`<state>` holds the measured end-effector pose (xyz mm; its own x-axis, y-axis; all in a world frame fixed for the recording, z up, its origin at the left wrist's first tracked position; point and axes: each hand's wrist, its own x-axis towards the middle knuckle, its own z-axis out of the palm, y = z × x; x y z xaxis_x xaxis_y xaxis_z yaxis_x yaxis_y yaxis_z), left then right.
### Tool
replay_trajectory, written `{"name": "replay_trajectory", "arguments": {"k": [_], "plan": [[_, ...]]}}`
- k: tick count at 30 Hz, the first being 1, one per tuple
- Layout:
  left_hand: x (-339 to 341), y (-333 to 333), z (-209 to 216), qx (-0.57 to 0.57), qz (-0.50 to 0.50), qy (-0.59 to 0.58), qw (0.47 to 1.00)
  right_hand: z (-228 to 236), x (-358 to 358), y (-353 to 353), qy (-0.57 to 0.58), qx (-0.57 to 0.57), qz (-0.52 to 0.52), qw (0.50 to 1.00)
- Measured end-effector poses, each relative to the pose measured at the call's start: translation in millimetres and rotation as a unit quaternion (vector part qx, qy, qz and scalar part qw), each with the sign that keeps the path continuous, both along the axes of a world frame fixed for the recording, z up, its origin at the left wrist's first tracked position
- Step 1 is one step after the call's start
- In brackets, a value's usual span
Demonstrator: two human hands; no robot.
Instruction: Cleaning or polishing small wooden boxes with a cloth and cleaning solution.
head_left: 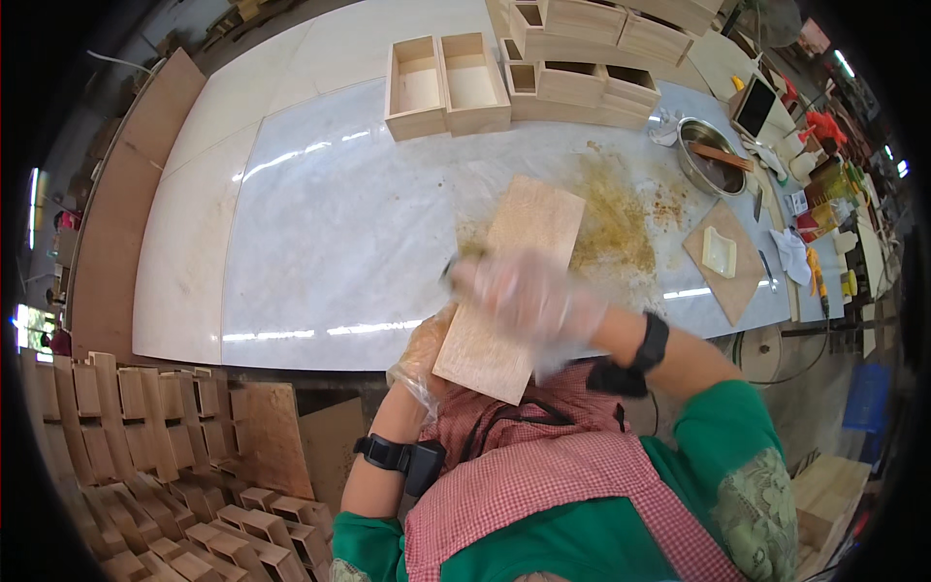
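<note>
A pale wooden board (519,242) lies tilted over the near edge of the marble table (320,233). My left hand (422,357), in a thin plastic glove, grips the board's near lower edge from underneath. My right hand (529,291), also gloved and blurred by motion, is on top of the board's middle and holds a dark-tipped tool, perhaps a brush, whose end shows at its left. Brownish glue smears (616,218) cover the marble just right of the board.
Open wooden boxes (446,85) and drawer units (582,82) stand at the table's far side. A metal bowl (713,155) with a stick, a small board with a white block (722,257), bottles and rags sit at the right. Stacked wooden parts (145,436) fill the floor at left.
</note>
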<state>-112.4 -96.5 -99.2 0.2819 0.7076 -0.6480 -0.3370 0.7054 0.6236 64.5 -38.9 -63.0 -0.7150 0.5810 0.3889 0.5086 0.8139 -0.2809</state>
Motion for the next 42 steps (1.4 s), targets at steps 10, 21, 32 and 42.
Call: {"name": "replay_trajectory", "arguments": {"k": [10,21,32,42], "plan": [[-21,10,-77,0.196,-0.076,0.124,0.97,-37,76,35,0.041,-0.025,-0.186,0.981],[-25,12,-80,0.191,-0.097,0.15,0.965,-20,107,9,0.032,0.06,-0.271,0.96],[-25,4,-62,0.126,-0.055,0.132,0.982,-26,102,28,0.052,0.058,-0.331,0.94],[-21,2,-50,0.322,-0.282,0.451,0.784,7,18,-40,-0.028,-0.018,-0.016,0.999]]}}
